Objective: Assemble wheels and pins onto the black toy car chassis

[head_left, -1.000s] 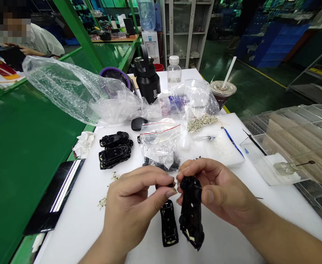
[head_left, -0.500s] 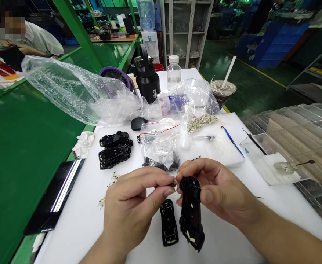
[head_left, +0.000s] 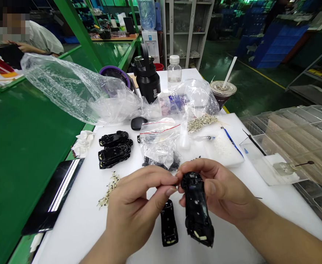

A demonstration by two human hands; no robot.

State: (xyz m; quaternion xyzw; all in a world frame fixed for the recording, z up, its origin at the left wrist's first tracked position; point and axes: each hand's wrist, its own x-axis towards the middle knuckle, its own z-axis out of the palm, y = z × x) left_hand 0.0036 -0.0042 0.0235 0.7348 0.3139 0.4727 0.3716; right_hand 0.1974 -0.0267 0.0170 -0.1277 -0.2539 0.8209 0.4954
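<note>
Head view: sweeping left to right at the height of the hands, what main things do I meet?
Glossy black panel, pile of small pale pieces, left hand, lying toy car, held toy car gripped by the right hand, small glass jar.

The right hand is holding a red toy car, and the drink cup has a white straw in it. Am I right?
Not quite: the toy car in the right hand is black, not red. The head view shows it. The drink cup does have a white straw in it.
</note>
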